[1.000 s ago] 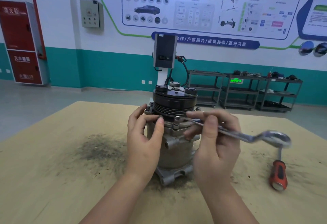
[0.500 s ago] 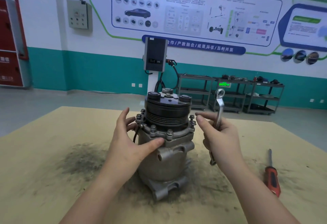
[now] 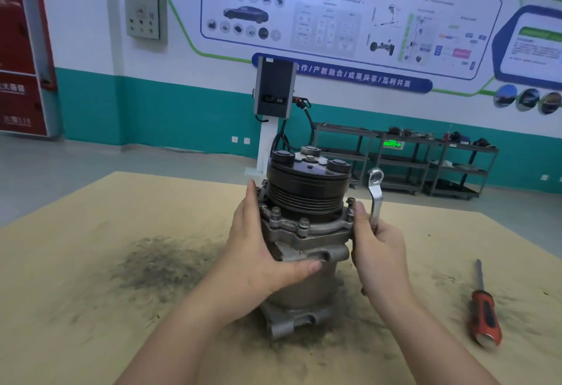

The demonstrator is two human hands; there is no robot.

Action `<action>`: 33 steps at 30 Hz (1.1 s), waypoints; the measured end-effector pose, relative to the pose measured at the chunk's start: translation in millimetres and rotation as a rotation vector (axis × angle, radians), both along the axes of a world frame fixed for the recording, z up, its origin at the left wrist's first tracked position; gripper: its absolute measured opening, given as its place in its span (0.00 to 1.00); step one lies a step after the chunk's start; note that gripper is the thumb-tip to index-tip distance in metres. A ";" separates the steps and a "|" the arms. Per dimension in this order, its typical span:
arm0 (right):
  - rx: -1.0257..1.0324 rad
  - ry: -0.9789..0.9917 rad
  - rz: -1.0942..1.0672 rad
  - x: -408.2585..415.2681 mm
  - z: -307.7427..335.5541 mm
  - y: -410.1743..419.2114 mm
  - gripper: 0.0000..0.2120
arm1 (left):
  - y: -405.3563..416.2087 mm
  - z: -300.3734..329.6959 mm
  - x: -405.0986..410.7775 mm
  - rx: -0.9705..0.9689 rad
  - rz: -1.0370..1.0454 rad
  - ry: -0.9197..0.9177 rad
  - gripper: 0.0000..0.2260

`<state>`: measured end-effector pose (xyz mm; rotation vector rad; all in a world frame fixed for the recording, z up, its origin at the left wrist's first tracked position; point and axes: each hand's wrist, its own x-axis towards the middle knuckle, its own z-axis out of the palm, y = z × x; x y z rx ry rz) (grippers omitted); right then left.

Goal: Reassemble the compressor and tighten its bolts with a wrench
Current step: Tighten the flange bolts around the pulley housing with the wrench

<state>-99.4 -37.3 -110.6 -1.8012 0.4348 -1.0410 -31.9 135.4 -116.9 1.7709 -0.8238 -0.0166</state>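
On the tan worktable (image 3: 91, 278), amid a dark smear of grime, the compressor (image 3: 304, 232) stands upright on its mounting foot, black pulley on top, right between my two hands. I judge that I am turning or steadying the body so the next flange bolt faces me, before the wrench goes on again.

To do this well, I want the housing planted flat so it cannot rock when I pull; the foot is narrow and the heavy pulley end sits high, so it could tip. My left hand (image 3: 258, 251) wraps the left side of the housing, fingers curled round behind the flange and thumb laid across the front of the casting. That is a firm hold, and it should stay low on the body, clear of the bolt heads.

My right hand (image 3: 377, 244) presses its thumb side against the right edge of the flange while its fingers are closed round the shank of the wrench (image 3: 375, 199), whose ring end points up beside the pulley. The ring should seat fully over a head before I load it, or it may round the corners.

Several bolts (image 3: 304, 223) stand along the flange rim; how tight each one is I cannot tell, so I would work across in opposite pairs.

An orange-handled screwdriver (image 3: 483, 317) lies well off to my right.
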 end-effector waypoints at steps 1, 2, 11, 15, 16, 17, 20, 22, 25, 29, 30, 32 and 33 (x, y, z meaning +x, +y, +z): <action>-0.074 -0.049 -0.053 -3.7 -3.5 5.4 0.27 | 8.0 0.9 7.9 0.019 -0.028 0.028 0.68; -0.140 -0.111 -0.089 -8.0 -6.4 11.0 0.27 | 17.3 1.3 17.0 0.036 -0.039 0.044 0.69; 0.010 -0.310 0.127 -16.1 2.2 54.1 0.07 | 39.9 13.5 19.4 -0.535 0.122 0.009 0.20; 0.243 -0.335 0.368 -20.3 10.4 50.7 0.08 | 14.6 20.5 -18.1 -0.513 0.160 -0.149 0.10; 0.271 -0.331 0.403 -21.4 12.0 48.3 0.08 | 10.2 19.9 -23.6 -0.504 0.171 -0.163 0.11; 0.280 -0.317 0.429 -22.5 13.6 46.6 0.07 | 6.1 19.5 -27.5 -0.494 0.195 -0.189 0.12; 0.254 -0.275 0.490 -24.2 16.3 42.6 0.01 | -1.7 16.2 -33.1 -0.472 0.271 -0.287 0.11; 0.252 -0.261 0.485 -23.5 17.2 41.8 0.04 | -3.7 14.0 -33.6 -0.465 0.287 -0.307 0.08; 0.260 -0.233 0.466 -23.8 20.5 41.6 0.10 | -4.1 13.4 -34.1 -0.480 0.281 -0.297 0.08; 0.315 -0.251 0.599 -28.9 21.9 41.4 0.11 | -2.6 14.3 -33.4 -0.527 0.221 -0.228 0.04; 0.327 -0.264 0.630 -29.2 21.1 40.8 0.10 | -2.1 14.1 -33.7 -0.519 0.212 -0.213 0.05; 0.328 -0.263 0.640 -29.3 21.4 40.5 0.09 | -3.1 11.2 -33.4 -0.497 0.235 -0.256 0.11; 0.323 -0.256 0.632 -29.0 22.0 40.5 0.08 | -4.0 10.7 -32.7 -0.484 0.255 -0.278 0.11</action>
